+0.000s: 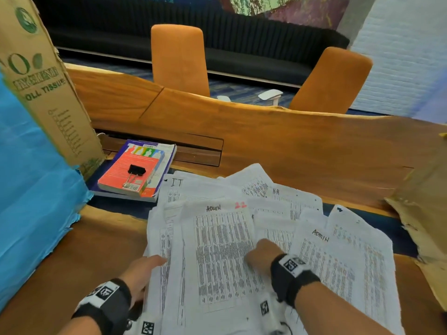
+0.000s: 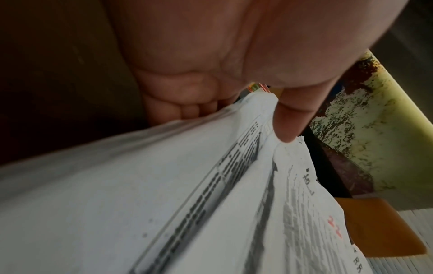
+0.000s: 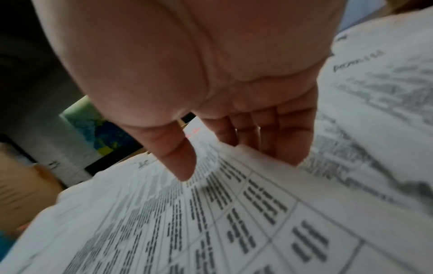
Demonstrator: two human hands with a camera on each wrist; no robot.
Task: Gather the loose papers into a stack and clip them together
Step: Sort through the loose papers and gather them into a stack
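Nearest: both wrists w/ black bands. Left hand [image 1: 141, 272] grasps the left edge of the loose papers [image 1: 222, 250], thumb on top, fingers under. Right hand [image 1: 262, 253] pinches the right edge of the top ADMIN sheet [image 1: 219, 238]. Papers lie fanned on the wooden table [image 1: 290, 146]. Black binder clip [image 1: 136, 170] sits on the red book [image 1: 131, 174], far-left of the papers.
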